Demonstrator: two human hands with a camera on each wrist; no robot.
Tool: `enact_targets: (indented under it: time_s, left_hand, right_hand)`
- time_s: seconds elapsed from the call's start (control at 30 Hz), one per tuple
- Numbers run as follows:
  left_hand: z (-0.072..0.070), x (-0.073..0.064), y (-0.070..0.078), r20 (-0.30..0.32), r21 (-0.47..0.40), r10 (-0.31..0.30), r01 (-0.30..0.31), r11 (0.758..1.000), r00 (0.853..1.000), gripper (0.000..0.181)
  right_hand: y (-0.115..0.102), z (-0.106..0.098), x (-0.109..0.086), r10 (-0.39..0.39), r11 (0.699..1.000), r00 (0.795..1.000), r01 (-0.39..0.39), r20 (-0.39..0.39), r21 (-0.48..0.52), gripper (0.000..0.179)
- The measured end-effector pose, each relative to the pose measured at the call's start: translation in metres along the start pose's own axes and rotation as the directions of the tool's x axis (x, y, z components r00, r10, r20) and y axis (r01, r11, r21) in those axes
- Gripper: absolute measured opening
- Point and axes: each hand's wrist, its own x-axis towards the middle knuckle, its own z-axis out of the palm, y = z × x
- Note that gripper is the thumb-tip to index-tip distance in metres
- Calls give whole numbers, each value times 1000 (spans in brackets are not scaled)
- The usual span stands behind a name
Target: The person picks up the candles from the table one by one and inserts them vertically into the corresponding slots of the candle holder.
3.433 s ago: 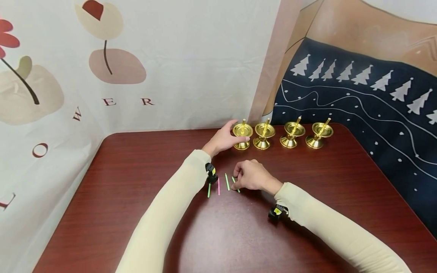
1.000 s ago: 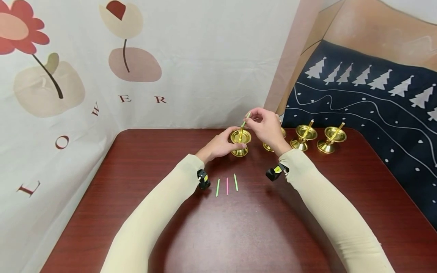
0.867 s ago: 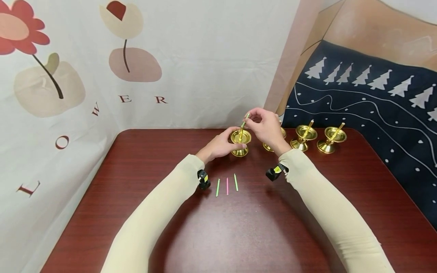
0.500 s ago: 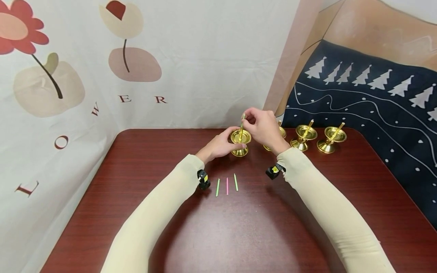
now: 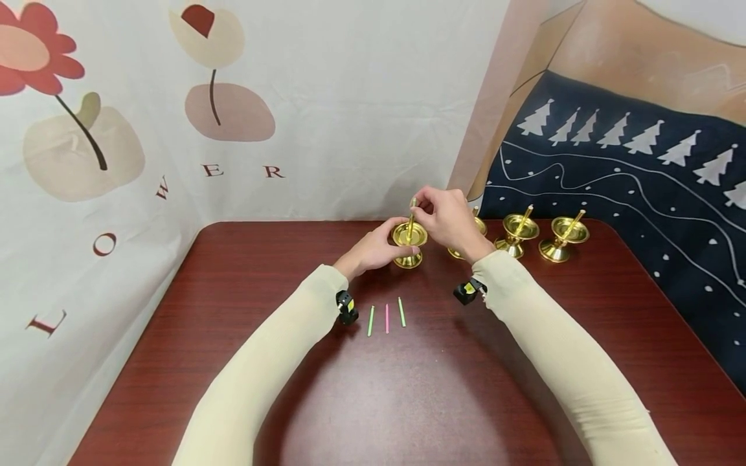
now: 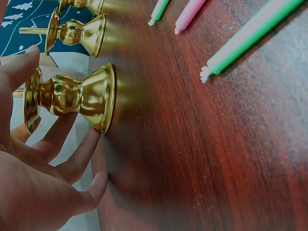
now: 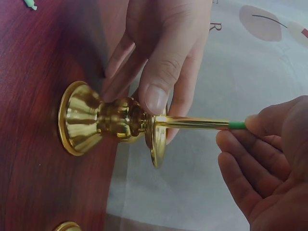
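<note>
As the left hand [image 5: 375, 248] grips a gold holder [image 7: 114, 119] near the back of the table [image 5: 373, 401], thumb and fingers curved around it, the right hand [image 5: 446, 219] pinches a green candle [image 7: 236, 125], its end meeting the holder's tube [image 7: 198, 123]. Three more holders [image 5: 555, 250] line up to the right; two green candles [image 5: 371, 321] and a pink one [image 5: 387, 319] lie in front.

Gold-coloured candle holder [image 7: 115, 117], upright on its flared base [image 7: 79, 118]; slim green candle [image 7: 236, 125], aligned with the central tube [image 7: 197, 123], meets its mouth at 12 o'clock in the head view.
</note>
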Motion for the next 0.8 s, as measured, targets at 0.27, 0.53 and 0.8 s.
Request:
enact_targets:
  time_s: [0.27, 0.53, 0.8]
  left_hand:
    - [-5, -4, -2, -4, 0, 0, 0, 1000, 1000, 77]
    - [-20, -13, -10, -16, -1, -3, 3, 1000, 1000, 80]
    - [-36, -23, -25, -21, -37, -24, 23, 999, 999, 81]
  right_hand:
    - [11, -8, -16, 100, 993, 995, -100, 9, 56, 13]
    - [42, -29, -46, 193, 980, 971, -184, -138, 78, 8]
    - [61, -42, -70, 324, 946, 929, -317, -180, 64, 26]
